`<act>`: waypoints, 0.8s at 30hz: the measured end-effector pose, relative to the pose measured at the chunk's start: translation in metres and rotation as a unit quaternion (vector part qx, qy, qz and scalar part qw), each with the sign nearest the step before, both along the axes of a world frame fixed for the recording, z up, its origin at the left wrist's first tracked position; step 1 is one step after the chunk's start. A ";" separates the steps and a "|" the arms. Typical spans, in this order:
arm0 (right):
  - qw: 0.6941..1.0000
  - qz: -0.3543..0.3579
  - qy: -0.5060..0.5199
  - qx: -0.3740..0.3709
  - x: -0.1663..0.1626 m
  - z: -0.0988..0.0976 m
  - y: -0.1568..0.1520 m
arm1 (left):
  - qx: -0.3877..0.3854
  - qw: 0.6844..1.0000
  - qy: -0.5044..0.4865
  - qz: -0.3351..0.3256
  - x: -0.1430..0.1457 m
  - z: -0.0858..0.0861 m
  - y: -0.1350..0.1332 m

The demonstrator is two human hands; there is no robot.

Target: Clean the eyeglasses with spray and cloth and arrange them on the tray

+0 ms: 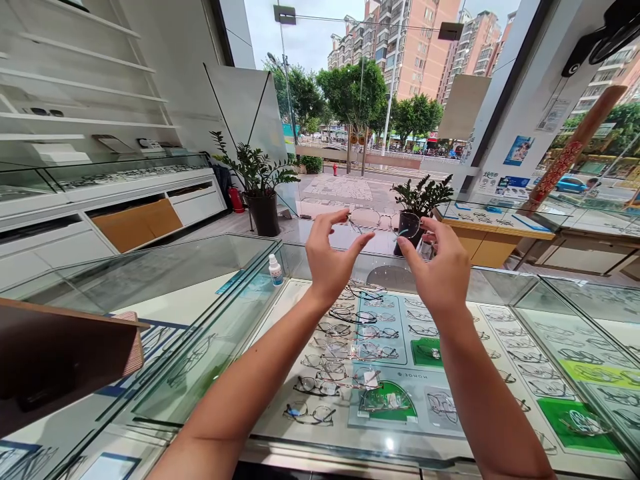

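A pair of thin-rimmed eyeglasses (384,221) is held up level above the glass display case (300,267). My left hand (333,257) grips its left end, thumb and fingers curled around the edge. At the other end my right hand (440,263) pinches the right side near the rim, with the thumb below the lens. Both forearms reach forward over the case. Beneath them, rows of eyeglass frames (345,331) lie inside under the glass.
A small white bottle (275,271) stands on the glass left of my hands. A brown box-like object (65,353) juts in at lower left. Potted plants (263,200) stand beyond the case, before the shop window. More display counters (495,233) line both sides.
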State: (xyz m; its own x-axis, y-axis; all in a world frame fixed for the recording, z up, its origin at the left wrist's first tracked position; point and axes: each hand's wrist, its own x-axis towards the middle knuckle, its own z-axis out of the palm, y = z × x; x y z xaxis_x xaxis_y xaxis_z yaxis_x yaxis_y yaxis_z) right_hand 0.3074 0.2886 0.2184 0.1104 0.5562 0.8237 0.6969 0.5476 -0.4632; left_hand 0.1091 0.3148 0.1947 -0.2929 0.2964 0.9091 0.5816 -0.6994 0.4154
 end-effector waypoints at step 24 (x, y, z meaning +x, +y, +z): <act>0.999 0.002 -0.014 0.046 -0.006 -0.001 -0.002 | -0.098 0.984 -0.104 -0.112 -0.008 -0.003 0.017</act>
